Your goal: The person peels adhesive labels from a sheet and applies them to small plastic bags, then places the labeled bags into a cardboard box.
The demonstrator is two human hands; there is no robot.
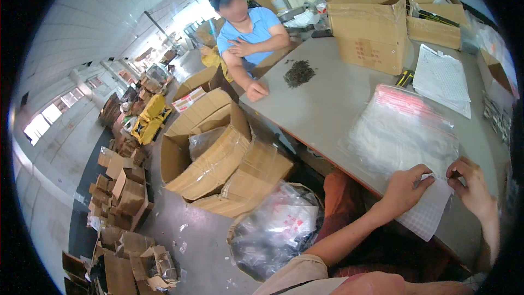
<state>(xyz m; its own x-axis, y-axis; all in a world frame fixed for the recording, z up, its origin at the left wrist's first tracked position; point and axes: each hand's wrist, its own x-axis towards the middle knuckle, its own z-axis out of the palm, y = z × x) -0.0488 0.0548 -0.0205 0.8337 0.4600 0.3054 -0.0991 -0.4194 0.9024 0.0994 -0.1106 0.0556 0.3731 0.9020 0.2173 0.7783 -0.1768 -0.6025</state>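
One thin, white, translucent sheet with a fine grid (428,216) lies between and below my two bare hands, slanting down toward the near edge of the grey tabletop with a reddish-brown rim (327,109). My left hand (403,192) comes in from the lower middle, forearm slanting up to the right; its thumb and forefinger are pinched together on the sheet's upper edge. My right hand (474,186), its forearm rising nearly upright at the right, bends inward at the wrist. Its thumb and fingers curl close together beside the sheet's upper right corner; I cannot tell whether they grip anything.

Just beyond my hands lies one stack of clear plastic bags with red-pink bands (401,125), too overlapped to count. Farther off are one pile of small dark pieces (299,74), one yellow-and-black tool (405,78) and a sheaf of white printed papers (441,79). Behind them stand two open brown cardboard boxes, one tall (365,35), one lower (434,30). One co-worker in a blue shirt (251,33) sits at the table's far left corner.
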